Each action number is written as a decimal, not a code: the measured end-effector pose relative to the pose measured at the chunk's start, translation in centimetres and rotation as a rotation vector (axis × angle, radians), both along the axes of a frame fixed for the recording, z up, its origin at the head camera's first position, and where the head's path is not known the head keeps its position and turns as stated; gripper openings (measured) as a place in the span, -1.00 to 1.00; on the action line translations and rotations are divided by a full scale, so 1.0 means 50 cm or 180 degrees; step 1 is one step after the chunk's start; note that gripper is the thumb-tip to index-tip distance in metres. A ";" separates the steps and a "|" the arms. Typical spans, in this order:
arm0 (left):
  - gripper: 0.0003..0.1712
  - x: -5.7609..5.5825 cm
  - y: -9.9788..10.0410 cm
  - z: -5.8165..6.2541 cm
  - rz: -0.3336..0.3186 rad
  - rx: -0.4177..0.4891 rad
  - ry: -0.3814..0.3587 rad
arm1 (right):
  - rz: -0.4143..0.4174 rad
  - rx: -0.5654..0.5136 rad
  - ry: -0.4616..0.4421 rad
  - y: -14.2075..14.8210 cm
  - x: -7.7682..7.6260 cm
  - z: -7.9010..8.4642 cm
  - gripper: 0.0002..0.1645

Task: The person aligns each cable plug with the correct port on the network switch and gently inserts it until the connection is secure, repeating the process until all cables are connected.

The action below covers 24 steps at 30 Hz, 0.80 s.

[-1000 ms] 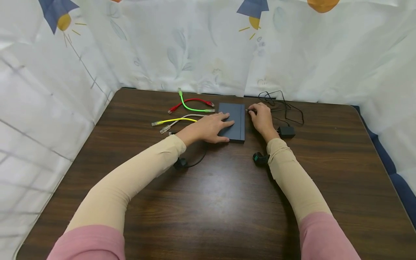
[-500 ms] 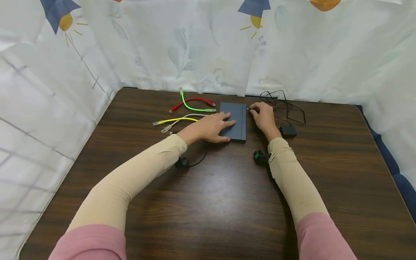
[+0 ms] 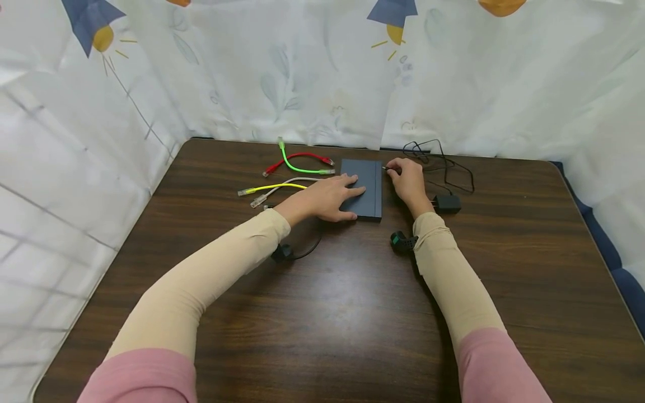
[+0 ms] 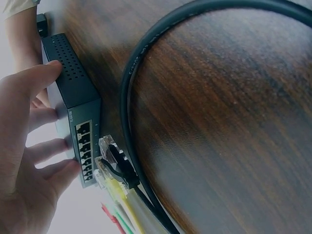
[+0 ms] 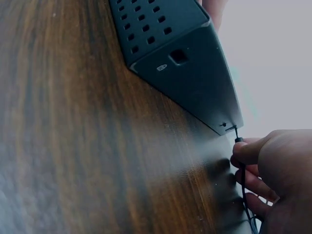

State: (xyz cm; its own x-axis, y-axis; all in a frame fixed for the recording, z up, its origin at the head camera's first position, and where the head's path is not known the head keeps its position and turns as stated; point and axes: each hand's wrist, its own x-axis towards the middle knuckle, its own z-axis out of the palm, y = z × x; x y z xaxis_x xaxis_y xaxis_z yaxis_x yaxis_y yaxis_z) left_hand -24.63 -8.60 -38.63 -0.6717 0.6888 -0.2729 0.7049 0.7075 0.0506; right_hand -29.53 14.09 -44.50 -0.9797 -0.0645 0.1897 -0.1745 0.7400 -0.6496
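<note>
A dark blue-grey network switch point(image 3: 370, 190) lies flat on the wooden table. My left hand point(image 3: 327, 198) rests on its top, fingers spread and straight; in the left wrist view the thumb touches the vented side, close to a row of ports point(image 4: 85, 146). Beside the opposite end, my right hand point(image 3: 407, 182) pinches a thin black power plug point(image 5: 239, 140) between thumb and fingers. The plug's metal tip stands right at the far corner of the switch's end face, by a small hole. Nearer in the right wrist view, that face has a square opening point(image 5: 179, 56).
Left of the switch lie short green point(image 3: 297, 169), red point(image 3: 274, 167), yellow point(image 3: 272, 186) and grey point(image 3: 262, 198) network cables. A black cable point(image 4: 127, 73) curves through the left wrist view. The black power adapter point(image 3: 447, 204) and its looped cord point(image 3: 471, 179) lie at the right.
My right forearm has shifted slightly to the left, while the hand stays with the plug at the switch's side. My left hand and the switch keep their places.
</note>
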 end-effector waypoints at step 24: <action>-0.13 -0.002 0.000 -0.003 0.0015 0.0012 -0.0003 | 0.0045 0.0077 0.0087 -0.003 0.001 -0.009 -0.79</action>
State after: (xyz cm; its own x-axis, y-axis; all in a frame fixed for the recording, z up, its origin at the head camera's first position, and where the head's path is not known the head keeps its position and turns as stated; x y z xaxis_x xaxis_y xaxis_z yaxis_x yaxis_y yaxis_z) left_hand -24.72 -8.58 -38.76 -0.6745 0.6867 -0.2709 0.7016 0.7105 0.0540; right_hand -29.50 13.92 -44.98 -0.9731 -0.0833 0.2147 -0.2027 0.7526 -0.6265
